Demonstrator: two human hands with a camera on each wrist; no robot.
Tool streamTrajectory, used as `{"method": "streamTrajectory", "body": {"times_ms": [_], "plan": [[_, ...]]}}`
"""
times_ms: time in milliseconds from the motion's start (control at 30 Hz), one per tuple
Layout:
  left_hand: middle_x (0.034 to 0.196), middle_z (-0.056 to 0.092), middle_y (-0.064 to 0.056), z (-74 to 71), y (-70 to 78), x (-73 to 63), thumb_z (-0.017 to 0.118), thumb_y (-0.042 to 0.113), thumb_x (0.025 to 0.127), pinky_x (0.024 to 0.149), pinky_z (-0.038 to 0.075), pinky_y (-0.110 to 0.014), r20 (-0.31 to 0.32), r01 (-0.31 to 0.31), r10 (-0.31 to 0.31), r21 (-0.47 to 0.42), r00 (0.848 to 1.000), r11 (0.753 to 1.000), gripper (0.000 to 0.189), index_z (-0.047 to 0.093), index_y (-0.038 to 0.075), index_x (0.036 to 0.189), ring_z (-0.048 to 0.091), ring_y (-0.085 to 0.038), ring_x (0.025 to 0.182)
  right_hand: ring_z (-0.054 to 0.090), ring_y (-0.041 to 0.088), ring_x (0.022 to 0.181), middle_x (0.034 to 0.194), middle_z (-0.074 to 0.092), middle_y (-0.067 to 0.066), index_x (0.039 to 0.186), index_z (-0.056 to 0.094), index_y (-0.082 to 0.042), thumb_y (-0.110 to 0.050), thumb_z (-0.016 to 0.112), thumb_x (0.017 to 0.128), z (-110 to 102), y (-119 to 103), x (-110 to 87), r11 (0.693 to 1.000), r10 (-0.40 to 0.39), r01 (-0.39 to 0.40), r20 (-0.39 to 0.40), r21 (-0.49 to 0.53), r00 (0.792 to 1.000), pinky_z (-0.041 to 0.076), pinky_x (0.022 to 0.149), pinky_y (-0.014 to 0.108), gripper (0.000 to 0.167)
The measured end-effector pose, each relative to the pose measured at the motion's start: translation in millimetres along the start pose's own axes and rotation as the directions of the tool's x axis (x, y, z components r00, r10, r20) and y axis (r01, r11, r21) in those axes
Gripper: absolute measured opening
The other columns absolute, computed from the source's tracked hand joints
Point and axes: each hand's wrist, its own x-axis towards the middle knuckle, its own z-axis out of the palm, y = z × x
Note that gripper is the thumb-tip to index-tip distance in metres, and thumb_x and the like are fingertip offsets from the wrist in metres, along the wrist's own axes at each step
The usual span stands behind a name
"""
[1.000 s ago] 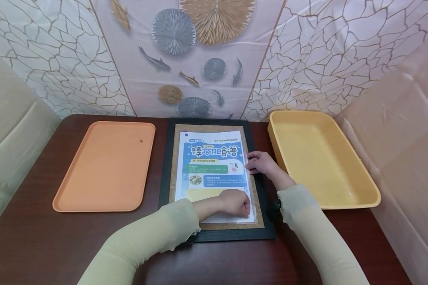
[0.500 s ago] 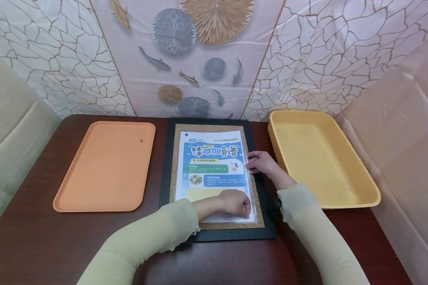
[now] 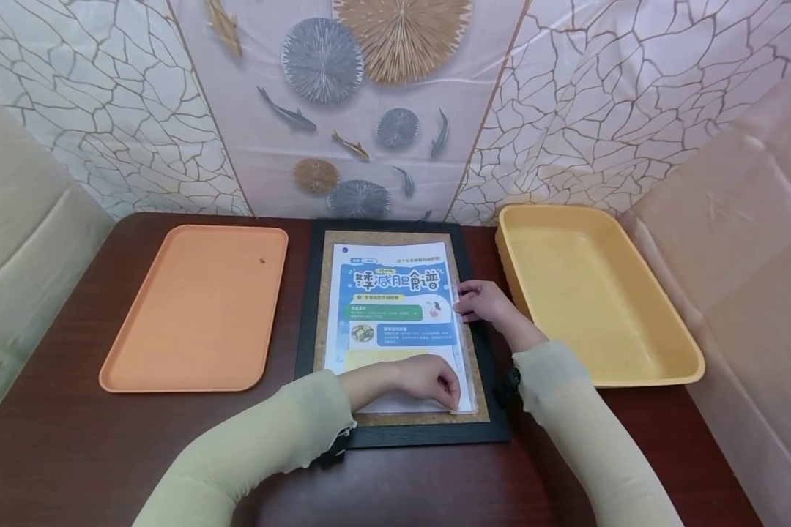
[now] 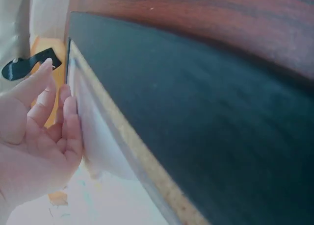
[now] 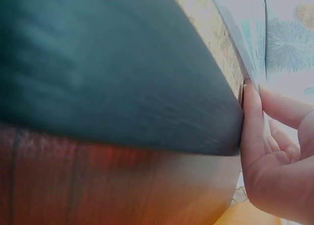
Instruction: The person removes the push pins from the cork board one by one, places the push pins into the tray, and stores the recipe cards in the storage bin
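A printed sheet (image 3: 395,315) in blue and white, with a clear layer showing along its right side, lies on a cork board (image 3: 323,307) inside a black frame (image 3: 428,437). My right hand (image 3: 484,304) pinches the sheet's right edge, a little above mid-height. In the right wrist view its thumb (image 5: 282,105) and index finger meet at that edge. Over the sheet's lower right corner is my left hand (image 3: 428,378), fingers curled. Its thumb and index tips come together in the left wrist view, other fingers beside the sheet; I cannot tell what lies between the tips.
On the dark wood table (image 3: 33,446), a flat orange tray (image 3: 198,315) lies left of the frame. A deeper yellow tray (image 3: 587,293) stands close on the right, beside my right forearm. Patterned cloth (image 3: 395,146) hangs behind the table. A black band (image 3: 510,384) sits at the right wrist.
My left hand has shifted slightly left and nearer to me, its fingertips now at the sheet's bottom corner. The right hand has stayed at the right edge.
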Motion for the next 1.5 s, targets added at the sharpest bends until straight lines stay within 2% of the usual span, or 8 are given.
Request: {"method": "streamTrajectory", "body": {"times_ms": [167, 367, 533, 767, 933, 1100, 1300, 1500], "plan": [[0.079, 0.069, -0.009, -5.5, -1.9, -5.4, 0.063, 0.01, 0.088, 0.061, 0.038, -0.013, -0.049, 0.017, -0.024, -0.135, 0.998, 0.991, 0.011, 0.07, 0.001, 0.087, 0.049, 0.0, 0.062, 0.064, 0.017, 0.077, 0.117, 0.061, 0.026, 0.132, 0.046, 0.002, -0.009, 0.059, 0.091, 0, 1, 0.9, 1.0, -0.004, 0.004, 0.007, 0.008, 1.0, 0.055, 0.078, 0.03, 0.045], [0.084, 0.071, -0.012, -18.4, -1.7, -16.6, 0.064, 0.014, 0.088, 0.06, 0.041, -0.016, -0.108, 0.106, -0.133, -0.226, 0.985, 0.968, 0.011, 0.069, 0.005, 0.087, 0.058, -0.009, 0.067, 0.064, 0.015, 0.075, 0.116, 0.061, 0.026, 0.132, 0.046, 0.002, -0.008, 0.059, 0.091, 0, 1, 2.3, 1.0, -0.002, 0.002, 0.006, 0.004, 1.0, 0.055, 0.076, 0.029, 0.044], [0.083, 0.071, -0.009, -30.4, -5.7, -30.1, 0.065, 0.015, 0.086, 0.062, 0.044, -0.018, -0.156, 0.145, -0.181, -0.218, 0.971, 0.965, 0.009, 0.069, 0.007, 0.085, 0.063, -0.016, 0.072, 0.064, 0.015, 0.074, 0.116, 0.061, 0.026, 0.132, 0.046, 0.001, -0.009, 0.059, 0.091, 0, 0, 0.7, 1.0, 0.002, -0.002, 0.001, -0.009, 1.0, 0.055, 0.075, 0.028, 0.044], [0.075, 0.068, -0.006, -43.9, -15.7, -49.6, 0.067, 0.016, 0.084, 0.06, 0.042, -0.018, -0.23, 0.19, -0.234, -0.198, 0.945, 0.962, 0.008, 0.068, 0.008, 0.084, 0.057, -0.014, 0.065, 0.065, 0.016, 0.076, 0.117, 0.061, 0.025, 0.134, 0.045, 0.001, -0.01, 0.058, 0.092, 0, 0, -1.0, 1.0, -0.004, 0.004, 0.003, -0.017, 1.0, 0.055, 0.077, 0.029, 0.046], [0.075, 0.066, -0.003, -54.4, -25.1, -65.1, 0.067, 0.017, 0.084, 0.061, 0.043, -0.021, -0.312, 0.228, -0.292, -0.225, 0.904, 0.947, 0.008, 0.068, 0.009, 0.086, 0.058, -0.016, 0.069, 0.065, 0.016, 0.077, 0.116, 0.062, 0.025, 0.133, 0.045, 0.001, -0.01, 0.058, 0.091, 0, 1, -1.4, 1.0, -0.009, 0.01, 0.006, -0.013, 1.0, 0.055, 0.076, 0.029, 0.045], [0.08, 0.066, -0.005, -69.0, -35.1, -83.9, 0.066, 0.017, 0.084, 0.063, 0.042, -0.023, -0.4, 0.253, -0.331, -0.235, 0.855, 0.938, 0.011, 0.068, 0.007, 0.089, 0.058, -0.015, 0.074, 0.064, 0.015, 0.075, 0.115, 0.062, 0.025, 0.133, 0.046, 0.001, -0.009, 0.058, 0.091, 0, 2, -0.8, 1.0, -0.01, 0.01, 0.012, -0.004, 1.0, 0.055, 0.075, 0.028, 0.045], [0.091, 0.066, -0.008, -89.7, -49.4, -108.0, 0.065, 0.02, 0.086, 0.065, 0.041, -0.025, -0.503, 0.308, -0.381, -0.226, 0.776, 0.924, 0.015, 0.068, 0.007, 0.093, 0.055, -0.018, 0.08, 0.063, 0.015, 0.073, 0.115, 0.062, 0.025, 0.133, 0.046, 0.001, -0.009, 0.058, 0.091, 0, 0, -2.0, 1.0, -0.01, 0.01, 0.01, -0.001, 1.0, 0.055, 0.074, 0.027, 0.045], [0.098, 0.066, -0.012, -109.1, -64.5, -132.9, 0.061, 0.023, 0.088, 0.076, 0.047, -0.03, -0.565, 0.349, -0.426, -0.245, 0.707, 0.905, 0.021, 0.066, 0.004, 0.098, 0.058, -0.023, 0.088, 0.063, 0.014, 0.074, 0.116, 0.061, 0.026, 0.133, 0.045, 0.002, -0.008, 0.059, 0.091, 0, -1, -1.0, 1.0, -0.011, 0.011, 0.009, 0.0, 1.0, 0.055, 0.073, 0.027, 0.045]]}}
